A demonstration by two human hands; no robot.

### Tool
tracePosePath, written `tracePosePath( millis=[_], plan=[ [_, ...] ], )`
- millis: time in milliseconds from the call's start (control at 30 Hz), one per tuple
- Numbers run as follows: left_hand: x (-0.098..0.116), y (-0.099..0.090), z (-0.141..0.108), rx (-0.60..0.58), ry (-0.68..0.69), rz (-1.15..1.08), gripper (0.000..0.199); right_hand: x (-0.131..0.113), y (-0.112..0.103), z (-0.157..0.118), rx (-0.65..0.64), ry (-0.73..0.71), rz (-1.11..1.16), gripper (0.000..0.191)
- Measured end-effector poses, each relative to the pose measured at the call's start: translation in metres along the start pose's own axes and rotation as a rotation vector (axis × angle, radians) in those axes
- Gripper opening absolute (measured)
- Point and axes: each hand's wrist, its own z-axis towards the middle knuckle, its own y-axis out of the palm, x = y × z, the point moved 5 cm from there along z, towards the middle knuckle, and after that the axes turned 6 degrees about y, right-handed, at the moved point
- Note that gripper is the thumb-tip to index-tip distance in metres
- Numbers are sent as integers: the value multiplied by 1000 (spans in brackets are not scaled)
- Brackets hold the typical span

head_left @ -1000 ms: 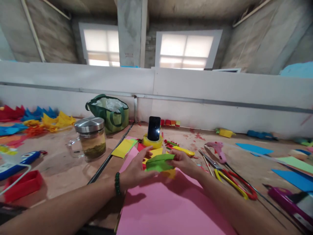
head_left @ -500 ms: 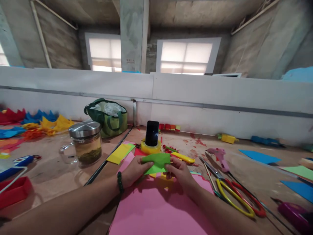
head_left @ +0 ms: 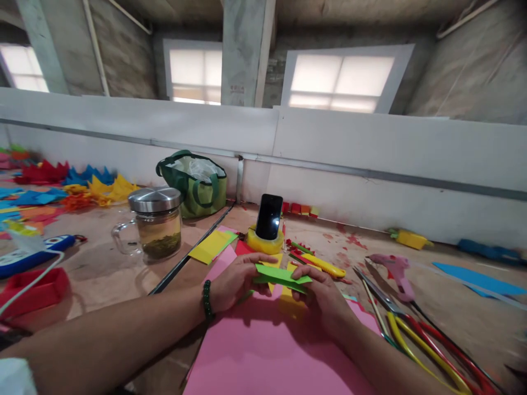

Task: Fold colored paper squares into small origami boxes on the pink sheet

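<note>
Green folded paper strip [head_left: 282, 274], held at both ends above a pink paper sheet [head_left: 255, 345].
Left hand [head_left: 234, 282]: fingers and thumb closed on the strip's left end, with a dark green bead bracelet [head_left: 207, 300] at the wrist. Right hand [head_left: 325, 299]: gripping the right end, thumb uppermost. Beyond the hands, a smartphone [head_left: 269, 216] stands tilted in a yellow tape roll [head_left: 265, 244]. To the right of the roll lies a yellow utility knife [head_left: 324, 265]; farther right, scissors [head_left: 389, 303] lie near a pink glue gun [head_left: 397, 269].
</note>
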Motion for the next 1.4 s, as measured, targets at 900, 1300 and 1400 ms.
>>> tracePosePath(
  millis=[900,1300,1400],
  plan=[
    [0,5,0,65,44,43,37,-17,-11,-14,154,-620,-729,29],
    [-4,1,-1,102,10,185,45,-22,-3,-19,52,-736,-609,26],
    [-5,-2,0,125,10,159,44,-21,-5,-16,94,-543,-318,20]
  ],
)
